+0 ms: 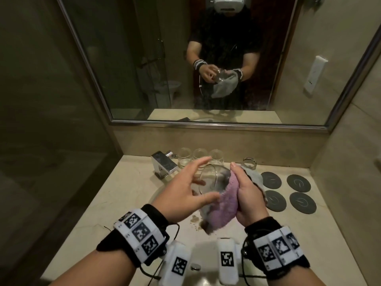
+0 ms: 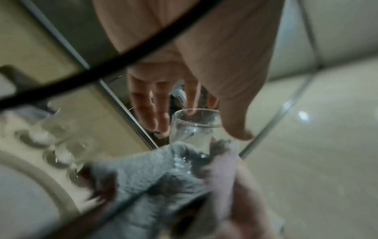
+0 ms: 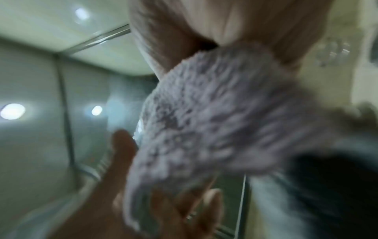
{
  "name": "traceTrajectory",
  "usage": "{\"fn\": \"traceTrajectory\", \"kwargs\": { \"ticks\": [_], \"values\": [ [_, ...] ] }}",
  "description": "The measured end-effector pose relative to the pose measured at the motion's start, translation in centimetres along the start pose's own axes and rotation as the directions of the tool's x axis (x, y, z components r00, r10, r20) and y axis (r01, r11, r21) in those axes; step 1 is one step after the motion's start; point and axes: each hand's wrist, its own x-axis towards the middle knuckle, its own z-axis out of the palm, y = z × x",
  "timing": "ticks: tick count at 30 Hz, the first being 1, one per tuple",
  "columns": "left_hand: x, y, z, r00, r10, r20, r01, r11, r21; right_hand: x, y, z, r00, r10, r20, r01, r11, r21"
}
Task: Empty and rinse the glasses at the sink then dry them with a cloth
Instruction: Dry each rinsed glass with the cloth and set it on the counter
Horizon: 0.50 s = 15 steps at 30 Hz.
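Note:
A clear glass (image 1: 214,180) lies tilted on its side over the sink (image 1: 158,196), its mouth to the left. My right hand (image 1: 247,193) grips a purple and grey cloth (image 1: 224,207) wrapped round the glass's base end. My left hand (image 1: 203,178) is spread at the mouth with straight fingers. In the left wrist view a fingertip touches the rim of the glass (image 2: 194,127) and the thumb (image 2: 239,132) lies beside it, above the cloth (image 2: 147,177). The right wrist view is blurred and mostly filled by the cloth (image 3: 214,121).
Three tall glasses (image 1: 200,156) stand in a row at the back wall beside the chrome faucet (image 1: 164,164), and a short glass (image 1: 249,163) stands to their right. Several dark round coasters (image 1: 298,183) lie on the beige counter (image 1: 123,193) at the right. A mirror (image 1: 144,69) hangs above.

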Motion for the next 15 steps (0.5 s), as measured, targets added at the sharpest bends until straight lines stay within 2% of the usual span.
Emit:
{"fn": "traceTrajectory", "kwargs": {
  "ticks": [2, 3, 4, 5, 6, 8, 9, 11, 13, 14, 15],
  "values": [
    [0.2, 0.0, 0.1, 0.980, -0.200, 0.020, 0.199, 0.951, -0.237, 0.0, 1.0, -0.1, 0.991, -0.109, -0.082, 0.092, 0.976, -0.197],
    [0.4, -0.1, 0.1, 0.970, -0.241, 0.019, 0.237, 0.936, -0.261, 0.0, 1.5, -0.3, 0.980, -0.186, -0.077, 0.156, 0.944, -0.290],
    [0.4, -0.2, 0.1, 0.973, -0.230, 0.014, 0.226, 0.942, -0.248, 0.0, 1.8, -0.4, 0.972, -0.222, -0.072, 0.186, 0.924, -0.334],
    [0.2, -0.2, 0.1, 0.986, -0.168, 0.007, 0.166, 0.972, -0.164, -0.1, 1.6, -0.2, 0.971, -0.222, -0.087, 0.179, 0.920, -0.348],
    [-0.1, -0.2, 0.1, 0.998, -0.068, 0.000, 0.068, 0.997, -0.033, 0.0, 1.4, -0.2, 0.980, -0.158, -0.122, 0.115, 0.946, -0.303],
    [-0.3, -0.4, 0.1, 0.990, 0.142, 0.006, -0.140, 0.967, 0.213, 0.3, 0.9, -0.2, 0.992, 0.038, -0.122, -0.048, 0.995, -0.084],
    [-0.3, -0.6, 0.1, 0.987, 0.158, 0.015, -0.158, 0.963, 0.217, 0.3, 0.6, -0.1, 0.994, 0.072, -0.077, -0.073, 0.997, -0.022],
    [-0.3, -0.5, 0.1, 1.000, 0.002, 0.010, -0.002, 0.999, 0.035, 0.0, 0.7, 0.0, 0.998, 0.031, -0.053, -0.038, 0.990, -0.134],
    [0.0, -0.6, 0.1, 0.976, -0.209, 0.059, 0.217, 0.953, -0.210, -0.6, 1.0, 0.4, 0.988, -0.133, -0.078, 0.102, 0.943, -0.316],
    [0.1, -0.7, 0.1, 0.960, -0.270, 0.069, 0.279, 0.919, -0.278, -0.8, 1.1, 0.5, 0.975, -0.212, -0.062, 0.175, 0.914, -0.365],
    [0.1, -0.8, 0.1, 0.960, -0.274, 0.061, 0.279, 0.912, -0.300, -0.8, 1.3, 0.5, 0.963, -0.261, -0.061, 0.217, 0.893, -0.394]
  ]
}}
